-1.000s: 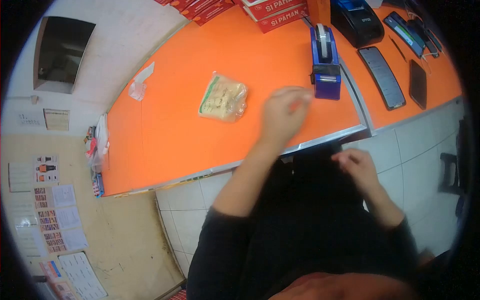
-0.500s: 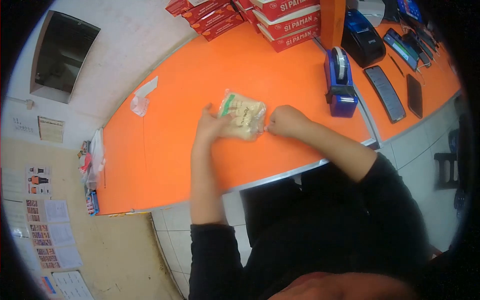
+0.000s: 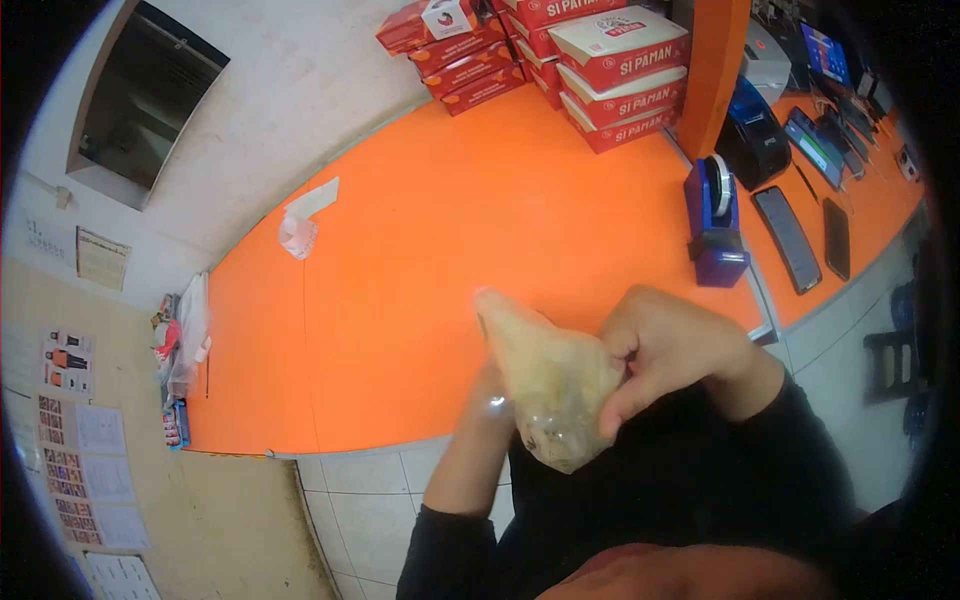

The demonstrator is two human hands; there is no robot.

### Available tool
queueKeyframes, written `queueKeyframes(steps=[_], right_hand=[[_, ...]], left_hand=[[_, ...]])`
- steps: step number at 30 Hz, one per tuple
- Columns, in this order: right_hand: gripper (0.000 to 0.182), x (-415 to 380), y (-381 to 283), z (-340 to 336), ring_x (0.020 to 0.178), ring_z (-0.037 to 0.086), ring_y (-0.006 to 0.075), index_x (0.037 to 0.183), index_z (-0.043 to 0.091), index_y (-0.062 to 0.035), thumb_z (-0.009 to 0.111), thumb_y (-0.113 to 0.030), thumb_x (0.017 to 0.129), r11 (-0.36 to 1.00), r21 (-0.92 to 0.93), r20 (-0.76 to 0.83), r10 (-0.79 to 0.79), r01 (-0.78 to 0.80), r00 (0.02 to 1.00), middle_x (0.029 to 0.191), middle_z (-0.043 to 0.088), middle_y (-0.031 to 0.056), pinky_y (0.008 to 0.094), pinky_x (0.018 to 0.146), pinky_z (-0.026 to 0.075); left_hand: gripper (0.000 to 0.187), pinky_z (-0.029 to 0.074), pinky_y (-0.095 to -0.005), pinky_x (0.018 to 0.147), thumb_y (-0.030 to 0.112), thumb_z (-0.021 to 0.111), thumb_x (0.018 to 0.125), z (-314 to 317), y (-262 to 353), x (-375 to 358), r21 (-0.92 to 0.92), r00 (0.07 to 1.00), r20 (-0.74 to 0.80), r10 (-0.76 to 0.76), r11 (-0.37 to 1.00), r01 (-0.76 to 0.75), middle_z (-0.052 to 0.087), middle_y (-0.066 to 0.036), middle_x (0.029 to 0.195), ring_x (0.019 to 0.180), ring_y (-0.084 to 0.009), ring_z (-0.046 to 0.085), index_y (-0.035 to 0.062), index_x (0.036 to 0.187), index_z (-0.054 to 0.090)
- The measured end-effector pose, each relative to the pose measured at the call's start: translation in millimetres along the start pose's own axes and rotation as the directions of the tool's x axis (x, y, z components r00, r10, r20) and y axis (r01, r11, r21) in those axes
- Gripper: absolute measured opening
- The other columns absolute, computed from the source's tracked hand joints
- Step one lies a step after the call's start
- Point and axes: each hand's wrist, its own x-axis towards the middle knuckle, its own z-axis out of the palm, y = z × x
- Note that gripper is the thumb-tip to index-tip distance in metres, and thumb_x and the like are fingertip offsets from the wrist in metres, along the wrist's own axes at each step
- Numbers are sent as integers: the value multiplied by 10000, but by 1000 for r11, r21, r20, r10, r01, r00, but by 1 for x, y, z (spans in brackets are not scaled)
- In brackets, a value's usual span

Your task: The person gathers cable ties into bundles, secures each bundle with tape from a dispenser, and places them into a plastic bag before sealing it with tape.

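My right hand (image 3: 668,350) is closed on the side of a clear plastic bag (image 3: 560,375) with pale yellowish contents, thumb and fingers pinching its edge. The bag is raised close to my body, over the table's near edge, and hangs at a tilt. Its lower end is see-through and crinkled, with small dark marks. Behind the bag is my left hand (image 3: 492,392); only a part near the wrist shows, and its fingers are hidden.
Red-and-white food boxes (image 3: 625,75) stand stacked at the back of the orange table (image 3: 420,250). A blue tape dispenser (image 3: 718,225) is on the right, near phones (image 3: 787,240) and a black printer (image 3: 752,135). A crumpled paper strip (image 3: 300,230) lies at left.
The plastic bag has left the tabletop and come up towards me, its written label turned out of sight. My right hand has changed from a fist beside it to gripping its side.
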Motion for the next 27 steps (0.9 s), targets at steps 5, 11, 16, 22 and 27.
queueKeyframes(steps=[5,11,16,22,27], right_hand=[[549,11,42,25,550,493,60,656,585,-7,720,-539,669,930,329,-411,-16,165,912,570,537,10,242,467,370],[442,-11,68,5,550,457,74,678,571,-41,688,-462,744,845,526,-231,33,96,972,566,489,-4,246,483,377],[247,-50,90,0,566,425,67,683,547,-64,648,-243,820,940,291,-501,-8,177,865,591,458,-16,235,521,375],[175,-143,105,-58,667,477,89,725,571,-22,627,-169,805,999,39,-955,40,-7,294,715,507,21,247,597,398],[275,-148,125,-65,674,500,162,776,631,7,633,-267,793,925,50,-913,195,-376,358,718,537,88,288,624,409]], left_hand=[[375,470,-297,810,307,559,857,51,-31,27,-57,966,-249,74,994,-91,549,-58,990,947,-164,539,87,1139,447],[362,484,-292,778,352,497,897,19,-65,50,54,999,-8,32,998,-31,564,-60,1006,917,-159,556,87,1143,480],[430,479,-303,798,295,599,837,27,-57,72,-434,966,240,-94,880,194,535,-80,1062,1009,-142,513,33,1141,445],[527,460,-335,819,281,595,835,36,-39,79,832,788,-509,346,433,347,465,-119,1172,983,-181,507,-2,1229,388],[380,421,-289,798,331,390,932,90,-96,100,816,964,-239,-117,514,265,602,-86,971,910,-160,546,18,1041,575]])
